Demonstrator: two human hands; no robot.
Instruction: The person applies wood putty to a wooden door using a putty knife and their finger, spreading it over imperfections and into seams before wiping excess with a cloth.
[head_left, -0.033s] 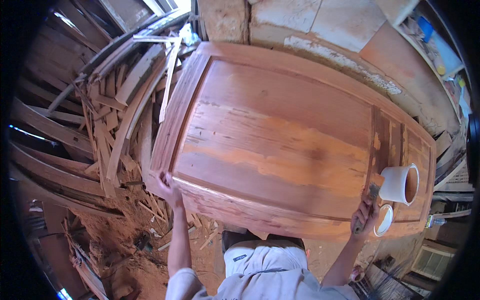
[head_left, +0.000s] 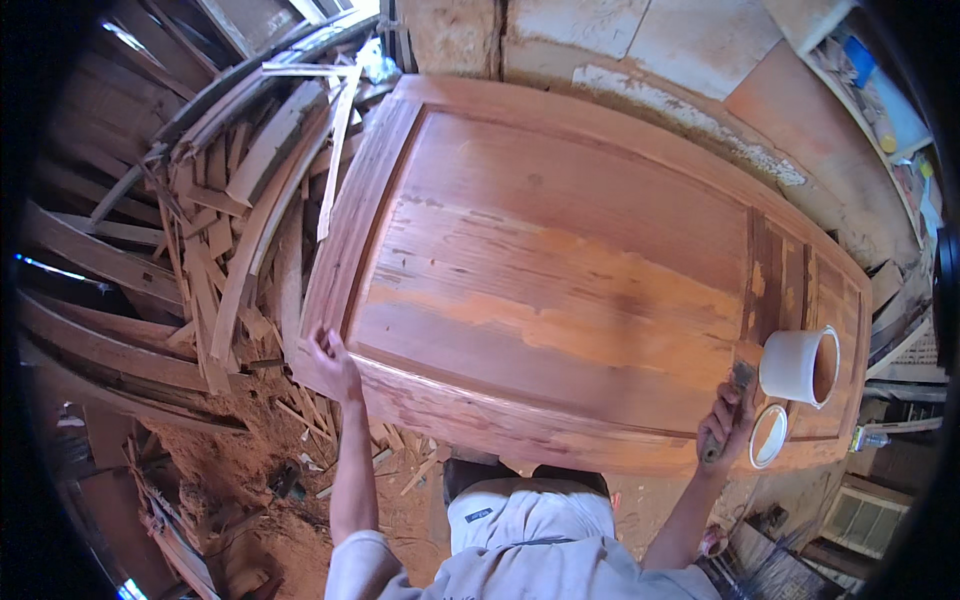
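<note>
A worker's right hand [head_left: 728, 418] grasped a short-handled tool [head_left: 742, 376] at right of the frame, slightly farther left of the white tub [head_left: 787, 366] than in the earlier view. The left hand [head_left: 337, 365], fingers loosely bent and seemingly empty, had shifted up a little at left of centre, by the door's near corner. The tool's long axis ran steeply, working end up and slightly right; the wooden door [head_left: 480, 180] stretched from upper left to lower right, bearing tub and round lid [head_left: 768, 437]
</note>
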